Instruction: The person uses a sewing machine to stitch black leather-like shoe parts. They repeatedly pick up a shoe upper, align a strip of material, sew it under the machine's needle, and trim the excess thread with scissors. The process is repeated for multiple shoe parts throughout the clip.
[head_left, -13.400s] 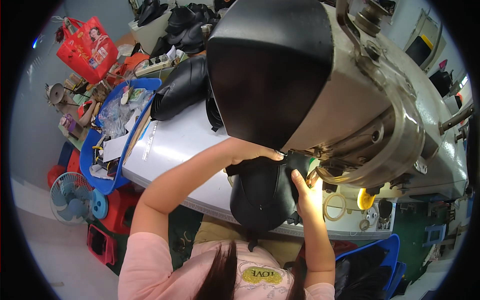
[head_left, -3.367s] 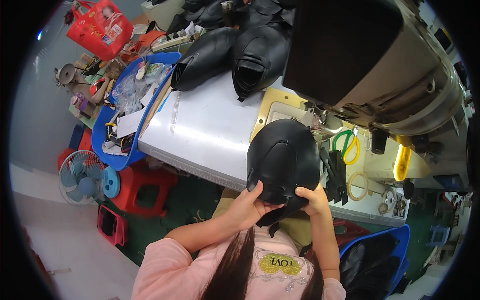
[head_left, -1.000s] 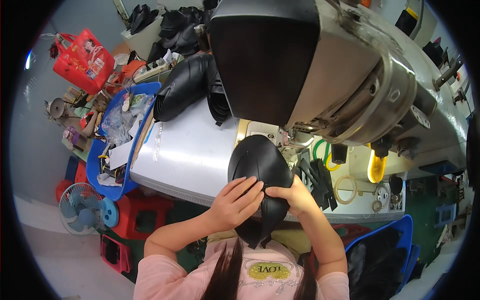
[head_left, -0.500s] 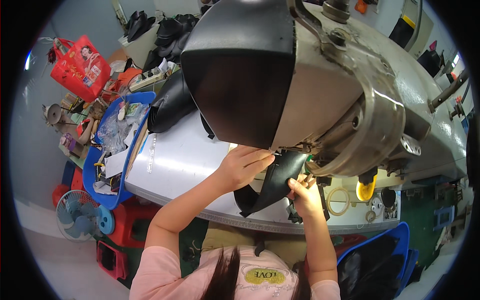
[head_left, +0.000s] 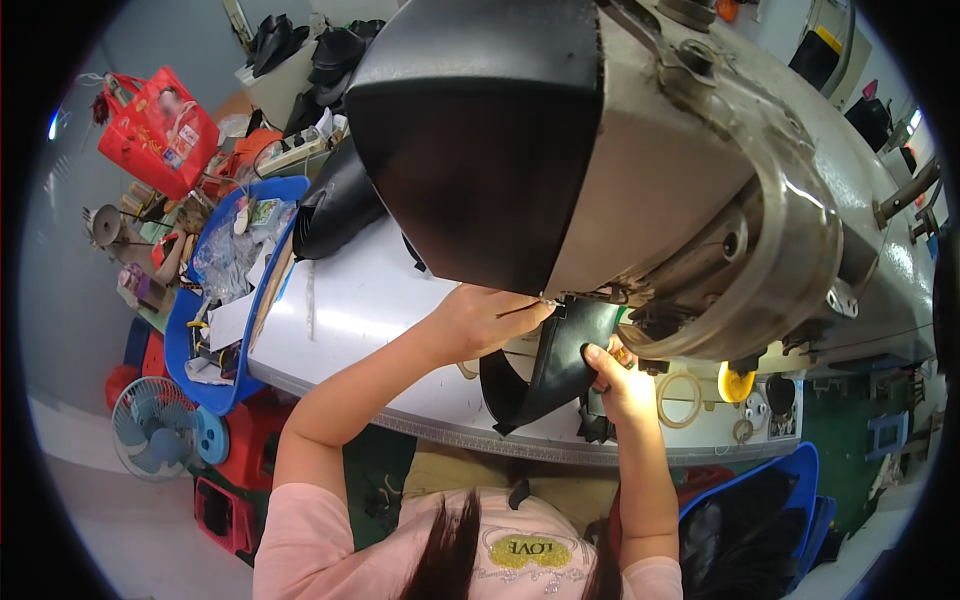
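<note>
A curved, looped piece of black leather (head_left: 568,358) lies under the head of a large grey sewing machine (head_left: 668,200). My left hand (head_left: 488,322) is closed, its fingertips pinching the leather's left edge close to the presser foot. On the right side, my right hand (head_left: 622,382) grips the same piece, thumb on top and the other fingers partly hidden below. A small dark thing seems to sit by those fingers, too unclear to name. The machine's black front cover (head_left: 470,180) hides part of the stitching spot.
A blue tray (head_left: 190,345) of plastic bags and scraps stands left of the white tabletop (head_left: 345,330). Black leather pieces (head_left: 340,205) lie behind. A cream ring (head_left: 680,400) rests at right. Below are a fan (head_left: 155,428) and a blue bin (head_left: 770,500) with black pieces.
The view has shifted slightly, so the machine head looms larger. Both hands keep their hold, and the leather and right hand appear a little farther right.
</note>
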